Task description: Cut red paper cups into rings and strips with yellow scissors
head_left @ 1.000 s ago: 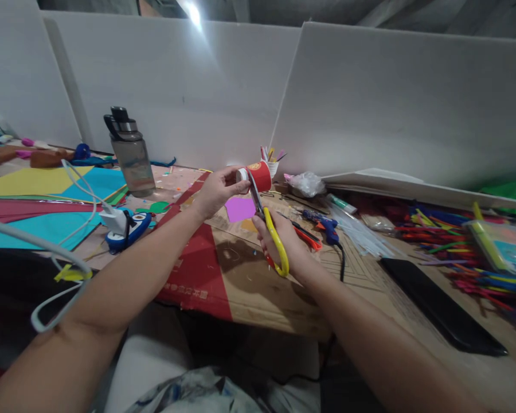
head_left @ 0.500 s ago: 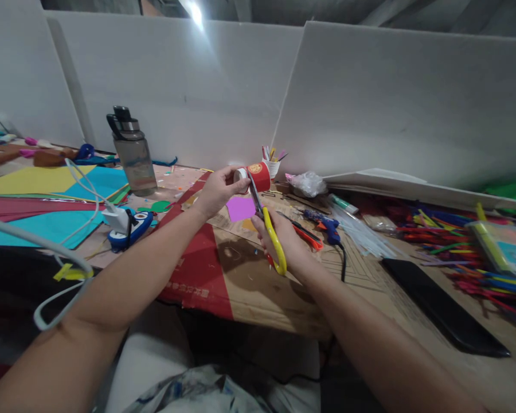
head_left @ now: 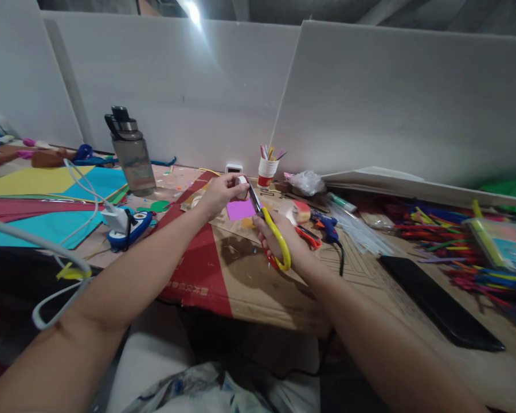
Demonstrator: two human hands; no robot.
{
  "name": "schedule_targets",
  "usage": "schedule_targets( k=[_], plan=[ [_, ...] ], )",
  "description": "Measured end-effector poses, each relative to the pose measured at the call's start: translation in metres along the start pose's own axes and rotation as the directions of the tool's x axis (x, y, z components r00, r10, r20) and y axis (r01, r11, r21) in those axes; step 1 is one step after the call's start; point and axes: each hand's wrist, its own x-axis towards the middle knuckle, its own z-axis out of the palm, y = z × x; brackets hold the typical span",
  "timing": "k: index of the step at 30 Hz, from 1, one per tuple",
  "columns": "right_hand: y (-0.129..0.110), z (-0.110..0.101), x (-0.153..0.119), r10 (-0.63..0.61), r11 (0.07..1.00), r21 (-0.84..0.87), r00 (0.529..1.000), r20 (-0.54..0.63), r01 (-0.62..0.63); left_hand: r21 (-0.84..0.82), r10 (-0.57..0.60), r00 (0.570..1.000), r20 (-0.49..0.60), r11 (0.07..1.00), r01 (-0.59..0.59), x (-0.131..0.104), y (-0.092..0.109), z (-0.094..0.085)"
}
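Far over at the left, yellow paper (head_left: pixel 30 182) and blue paper (head_left: pixel 101 188) lie on the tabletop (head_left: pixel 178 179), with a white plug (head_left: pixel 115 219) at a blue block (head_left: pixel 131 232) that bears an eye-like print. Just beyond stands a grey see-through bottle (head_left: pixel 133 160); I can read no label on it. Next comes a red band (head_left: pixel 193 264) on the cardboard (head_left: pixel 270 301); characters run along its near edge, too small and blurred to make out. Above it, the left hand (head_left: pixel 219 195) pinches a white cup end (head_left: pixel 241 180), fingers closed on it, near a purple sheet (head_left: pixel 241 211). Half a second ago this end still joined a red cup body with a round gold emblem. Now that body is gone from the hand, and a blurred red-and-white piece (head_left: pixel 301 211) shows past the other hand, near the blue glue gun (head_left: pixel 328 225); its emblem can't be read. Its going leaves a small white device (head_left: pixel 233 168) and the whole cup stack (head_left: pixel 268 166) with pens in plain view. Between them and me, the right hand (head_left: pixel 289 235) is curled round the yellow-and-red handles of the scissors (head_left: pixel 270 222), blade tips at the cup end's edge; touching or not, I can't tell. Further right are a black slab (head_left: pixel 441 301) and coloured pipe cleaners (head_left: pixel 438 229).
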Motion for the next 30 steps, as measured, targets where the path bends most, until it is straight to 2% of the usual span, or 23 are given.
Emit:
schedule_targets(
  k=[3,6,9,11,13,16,20,23,25,28,30],
  plan=[
    [-0.004,-0.003,0.002,0.175,0.973,0.146,0.984,0.039,-0.179,-0.066,-0.184,0.982,-0.035,0.981,0.182,-0.003,0.001,0.003],
    [-0.008,-0.010,0.006,0.254,0.925,0.279,0.966,0.050,-0.258,-0.174,-0.299,0.954,-0.004,0.940,0.294,-0.004,0.002,0.003],
    [-0.009,-0.018,0.011,0.240,0.916,0.336,0.971,-0.023,-0.218,-0.264,-0.351,0.935,0.044,0.899,0.350,-0.003,-0.001,0.002],
    [-0.010,-0.021,0.012,0.204,0.913,0.373,0.977,-0.064,-0.166,-0.270,-0.374,0.927,0.016,0.891,0.364,-0.003,-0.005,0.002],
    [-0.011,-0.023,0.011,0.143,0.905,0.416,0.986,-0.090,-0.093,-0.191,-0.374,0.927,-0.029,0.912,0.362,-0.003,-0.009,0.002],
    [-0.016,-0.029,0.009,-0.008,0.894,0.438,0.982,-0.188,0.091,0.045,-0.341,0.940,-0.017,0.939,0.342,-0.005,-0.017,0.002],
    [-0.026,-0.047,0.009,-0.140,0.872,0.387,0.910,-0.390,0.300,0.313,-0.347,0.928,0.134,0.904,0.292,-0.009,-0.022,-0.001],
    [-0.029,-0.061,0.011,-0.123,0.875,0.363,0.873,-0.472,0.320,0.585,-0.303,0.933,0.196,0.800,0.137,-0.009,-0.024,-0.005],
    [-0.028,-0.066,0.014,-0.097,0.878,0.365,0.862,-0.497,0.309,0.697,-0.229,0.952,0.205,0.717,0.022,-0.009,-0.025,-0.009],
    [-0.025,-0.069,0.017,-0.074,0.882,0.370,0.859,-0.506,0.294,0.719,-0.027,0.979,0.203,0.682,-0.131,-0.007,-0.024,-0.009],
    [-0.022,-0.069,0.019,-0.081,0.885,0.365,0.866,-0.493,0.291,0.718,0.054,0.981,0.186,0.674,-0.173,-0.007,-0.020,-0.001]
  ],
)
